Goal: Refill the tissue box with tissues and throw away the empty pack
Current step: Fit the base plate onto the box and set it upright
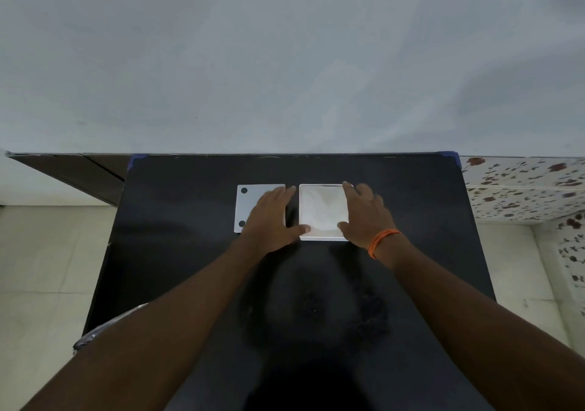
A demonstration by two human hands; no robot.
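Both hands at open tissue box, black table (190,252).
L→R: flat lid (250,201) w/ dark dots, left hand (272,220) spread flat on it, thumb touching tissue box (323,238); white tissues (321,209) inside; right hand (367,217) open, cupping box's right edge.

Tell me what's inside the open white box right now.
The white box holds white tissue, crumpled and filling the opening. The right hand covers its right edge, the left hand touches its left side, so those margins and anything beneath the tissue are hidden.
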